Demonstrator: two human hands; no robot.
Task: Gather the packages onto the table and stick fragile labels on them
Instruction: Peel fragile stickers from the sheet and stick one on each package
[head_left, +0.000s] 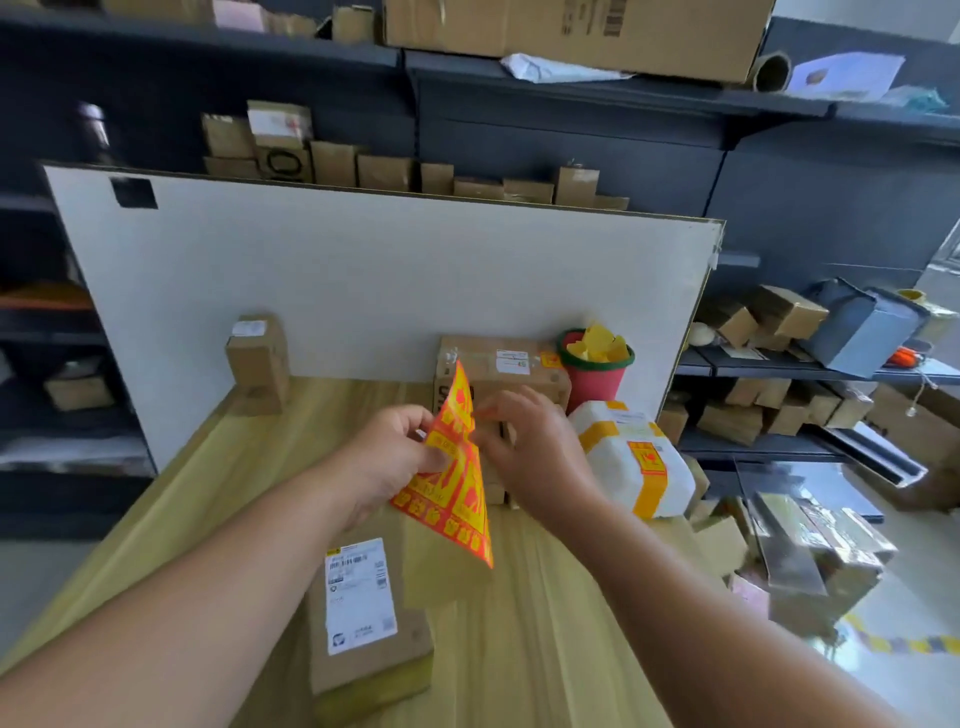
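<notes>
My left hand (397, 457) holds a sheet of red and yellow fragile labels (457, 478) upright above the wooden table (545, 623). My right hand (524, 441) pinches the sheet's upper edge with its fingertips, right beside the left hand. A flat cardboard package (363, 618) with a white shipping label lies near me under my left arm. Behind my hands stands a brown box (498, 369) with a small fragile label at its top right. A white padded parcel (634, 457) with yellow tape and a fragile label lies to the right. A small upright box (258, 358) stands at the back left.
A red bucket (597, 374) with yellow backing scraps sits at the back right of the table. A white board (363, 280) stands behind the table. Dark shelves (779, 109) with many cardboard boxes surround it. More boxes (810, 561) are piled at the table's right edge.
</notes>
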